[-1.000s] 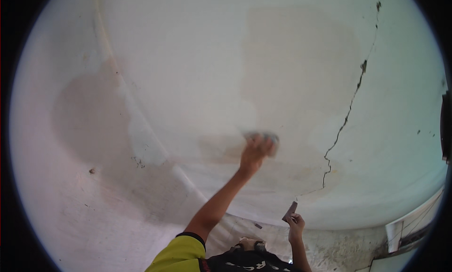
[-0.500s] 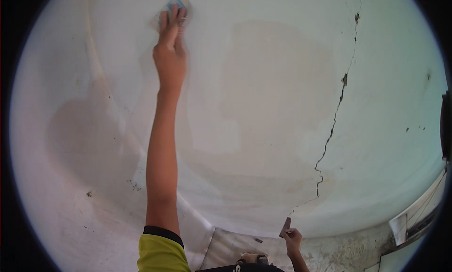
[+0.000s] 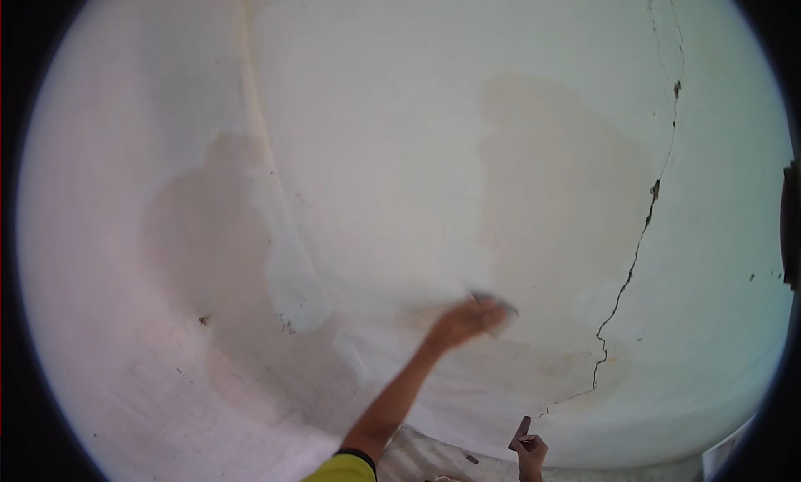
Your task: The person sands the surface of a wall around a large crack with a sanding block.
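Observation:
My left hand (image 3: 467, 323) reaches across to the lower middle of the white wall (image 3: 375, 148). It is smeared by motion, its fingers closed on a small thin pad (image 3: 503, 304) at the wall surface. Only the pad's dark edge shows past the fingers, and its kind is hard to make out. Low on the right, my right hand (image 3: 531, 457) pinches a small flat brown strip (image 3: 521, 433) between thumb and fingers. That strip points up, just below the lower end of a crack in the wall.
A dark jagged crack (image 3: 629, 273) runs down the wall's right side, with chipped holes along it. A wall corner (image 3: 269, 156) runs down on the left. A small dark piece (image 3: 472, 459) lies on the floor below. A dark object (image 3: 790, 223) juts in at the right rim.
My left hand has swept from high on the wall down and to the right, with the pad still in it. The view has shifted; my right hand keeps hold of the strip.

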A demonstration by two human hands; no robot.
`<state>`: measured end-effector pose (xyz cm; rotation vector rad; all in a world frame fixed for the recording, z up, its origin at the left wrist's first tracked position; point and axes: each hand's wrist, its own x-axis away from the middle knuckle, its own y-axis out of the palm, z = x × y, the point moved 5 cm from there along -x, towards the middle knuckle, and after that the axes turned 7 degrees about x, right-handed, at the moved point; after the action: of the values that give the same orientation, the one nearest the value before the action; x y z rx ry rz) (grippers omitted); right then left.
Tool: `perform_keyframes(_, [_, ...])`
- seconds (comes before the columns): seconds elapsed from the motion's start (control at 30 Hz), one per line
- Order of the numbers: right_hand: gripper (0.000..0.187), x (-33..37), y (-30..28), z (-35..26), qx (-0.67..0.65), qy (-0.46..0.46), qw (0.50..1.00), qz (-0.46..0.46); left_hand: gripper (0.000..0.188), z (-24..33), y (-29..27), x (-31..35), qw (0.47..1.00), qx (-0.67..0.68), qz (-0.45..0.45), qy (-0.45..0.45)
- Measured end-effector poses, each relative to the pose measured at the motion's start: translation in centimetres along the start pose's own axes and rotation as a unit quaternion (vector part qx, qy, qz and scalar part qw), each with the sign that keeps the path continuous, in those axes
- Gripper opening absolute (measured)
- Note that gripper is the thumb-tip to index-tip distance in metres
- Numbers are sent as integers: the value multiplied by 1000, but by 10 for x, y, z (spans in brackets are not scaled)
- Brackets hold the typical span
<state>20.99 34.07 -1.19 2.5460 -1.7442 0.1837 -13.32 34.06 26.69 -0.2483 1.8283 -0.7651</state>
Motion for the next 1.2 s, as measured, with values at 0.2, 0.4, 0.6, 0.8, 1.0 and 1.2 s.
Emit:
perform_keyframes(0.2, [12,3,-9,-23,68,-64,995,-22,45,-136,-282,-141,938,-124,296,-127])
perform_keyframes(0.4, [12,10,-32,3,74,-41,996,10,58,-157,-292,-99,902,-129,362,-199])
perform_keyframes(0.6, [11,1,-56,51,47,7,997,58,61,-35,-54,136,861,20,213,-462])
perform_keyframes(0.8, [17,-1,-4,2,-7,8,991,-133,38,263,80,487,667,129,-172,-714])
perform_keyframes(1.0, [24,6,62,-12,68,31,956,-282,58,359,33,451,27,614,347,-709])
perform_keyframes(1.2, [36,64,156,-27,141,37,828,-542,54,338,-5,363,80,682,240,-686])
